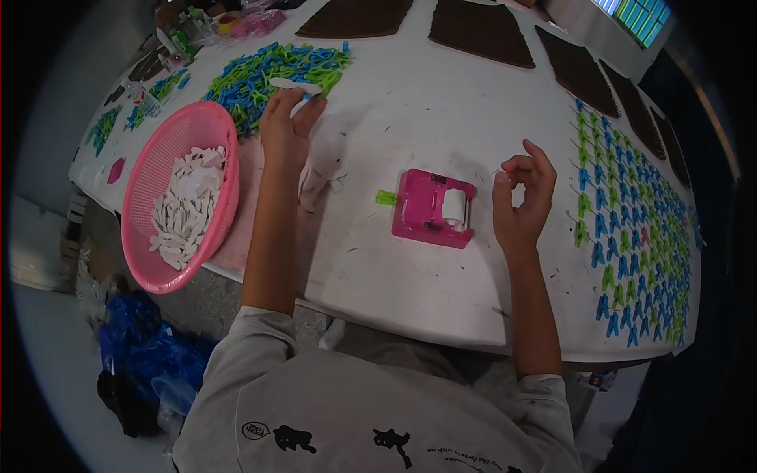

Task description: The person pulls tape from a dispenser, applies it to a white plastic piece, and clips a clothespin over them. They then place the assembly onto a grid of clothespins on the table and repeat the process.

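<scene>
My left hand (288,130) is raised at the near edge of a heap of green and blue clothespins (256,79). Its fingers close on a white elongated piece (293,84), with a bit of blue just beneath it. Right of the middle, my right hand (524,201) is curled, thumb and forefinger brought together. Whether something small sits in that pinch is not clear. Between my hands a magenta fixture (416,206) lies on the table, apart from both. A white block (454,206) is set in its right part, and a green clothespin (385,197) sticks out on its left.
A pink basket (134,205) of white pieces (185,213) stands at the table's left edge. Rows of clothespins (631,236) cover the right side. Dark brown sheets (481,31) line the far edge. Blue plastic bags (154,339) lie on the floor at left.
</scene>
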Demonstrator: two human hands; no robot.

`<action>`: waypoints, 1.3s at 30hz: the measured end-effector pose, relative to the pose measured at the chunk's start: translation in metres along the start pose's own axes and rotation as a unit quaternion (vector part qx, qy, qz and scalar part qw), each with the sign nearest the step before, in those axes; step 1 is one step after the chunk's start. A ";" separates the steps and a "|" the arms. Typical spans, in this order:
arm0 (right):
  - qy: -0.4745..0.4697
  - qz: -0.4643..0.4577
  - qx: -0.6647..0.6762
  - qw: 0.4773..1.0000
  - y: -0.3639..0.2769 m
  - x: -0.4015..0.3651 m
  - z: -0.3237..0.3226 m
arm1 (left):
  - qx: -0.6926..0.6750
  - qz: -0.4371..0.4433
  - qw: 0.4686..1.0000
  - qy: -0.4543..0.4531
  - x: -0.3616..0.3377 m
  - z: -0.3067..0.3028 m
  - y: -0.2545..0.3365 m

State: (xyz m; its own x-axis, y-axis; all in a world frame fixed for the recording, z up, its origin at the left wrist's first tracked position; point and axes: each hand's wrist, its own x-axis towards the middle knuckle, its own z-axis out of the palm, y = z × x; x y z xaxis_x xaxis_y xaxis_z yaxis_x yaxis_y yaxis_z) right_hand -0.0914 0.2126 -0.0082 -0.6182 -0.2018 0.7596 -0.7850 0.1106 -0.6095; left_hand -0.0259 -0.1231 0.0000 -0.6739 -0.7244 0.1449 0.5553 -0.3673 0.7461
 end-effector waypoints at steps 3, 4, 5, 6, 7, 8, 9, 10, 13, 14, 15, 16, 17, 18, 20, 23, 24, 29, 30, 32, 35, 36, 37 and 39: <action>-0.004 0.009 0.004 1.000 -0.005 -0.001 0.000 | -0.068 -0.081 0.989 -0.105 -0.031 0.038 -0.002; -0.026 0.034 0.032 0.999 -0.008 0.000 0.000 | -0.070 -0.105 0.982 -0.142 -0.042 0.046 -0.005; -0.048 0.061 0.060 0.995 -0.012 0.001 -0.001 | -0.069 -0.113 0.980 -0.148 -0.054 0.053 -0.008; -0.041 0.067 0.054 0.995 -0.017 0.002 -0.002 | -0.093 -0.145 0.966 -0.193 -0.067 0.062 -0.009; -0.066 0.095 0.105 0.988 -0.021 0.005 -0.002 | -0.117 -0.177 0.948 -0.236 -0.077 0.067 -0.011; -0.090 0.122 0.157 0.976 -0.025 0.006 -0.003 | -0.146 -0.198 0.929 -0.277 -0.083 0.067 -0.015; -0.085 0.128 0.151 0.976 -0.026 0.008 -0.004 | -0.147 -0.206 0.926 -0.280 -0.091 0.069 -0.017; -0.109 0.101 0.159 0.976 -0.028 0.009 -0.005 | -0.162 -0.231 0.911 -0.301 -0.099 0.073 -0.019; -0.142 0.063 0.178 0.972 -0.024 0.006 -0.005 | -0.168 -0.270 0.888 -0.332 -0.113 0.076 -0.026; -0.153 0.044 0.193 0.968 -0.022 0.005 -0.004 | -0.159 -0.277 0.883 -0.344 -0.116 0.076 -0.029; -0.153 0.049 0.191 0.968 -0.021 0.004 -0.003 | -0.160 -0.281 0.882 -0.342 -0.118 0.077 -0.031; -0.146 0.063 0.224 0.962 -0.020 0.004 -0.002 | -0.175 -0.281 0.875 -0.353 -0.120 0.079 -0.032; -0.137 0.075 0.256 0.954 -0.020 0.003 -0.002 | -0.190 -0.280 0.868 -0.363 -0.121 0.080 -0.033; -0.139 0.078 0.256 0.954 -0.021 0.004 -0.003 | -0.191 -0.282 0.868 -0.361 -0.121 0.080 -0.033; -0.119 0.174 0.329 0.920 -0.027 0.007 -0.007 | -0.174 -0.213 0.895 -0.351 -0.120 0.080 -0.034; -0.102 0.192 0.404 0.888 -0.023 0.010 -0.009 | -0.074 -0.178 0.913 -0.359 -0.114 0.072 -0.034; -0.102 0.195 0.405 0.888 -0.024 0.011 -0.010 | -0.074 -0.179 0.914 -0.357 -0.115 0.072 -0.034; -0.110 0.198 0.423 0.877 -0.019 0.011 -0.011 | -0.066 -0.187 0.927 -0.319 -0.118 0.074 -0.033; -0.110 0.200 0.423 0.877 -0.019 0.010 -0.011 | -0.066 -0.188 0.927 -0.318 -0.118 0.073 -0.033; -0.125 0.200 0.426 0.873 -0.019 0.010 -0.011 | -0.087 -0.207 0.921 -0.318 -0.118 0.073 -0.034; -0.139 0.199 0.438 0.866 -0.019 0.009 -0.010 | -0.097 -0.230 0.913 -0.321 -0.117 0.073 -0.032; -0.140 0.201 0.438 0.865 -0.019 0.009 -0.010 | -0.097 -0.231 0.914 -0.319 -0.117 0.074 -0.031; -0.149 0.204 0.428 0.868 -0.019 0.008 -0.011 | -0.108 -0.239 0.912 -0.316 -0.118 0.075 -0.030; -0.159 0.208 0.417 0.870 -0.019 0.008 -0.011 | -0.120 -0.248 0.909 -0.312 -0.118 0.076 -0.030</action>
State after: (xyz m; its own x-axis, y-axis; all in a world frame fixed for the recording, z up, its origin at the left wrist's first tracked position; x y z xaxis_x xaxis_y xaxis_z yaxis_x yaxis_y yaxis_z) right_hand -0.0824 0.2198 0.0121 -0.6956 -0.5873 0.4138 -0.1125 -0.4799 -0.8701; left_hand 0.0004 0.0179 0.0095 -0.9742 0.0093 0.2257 0.1479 -0.7288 0.6686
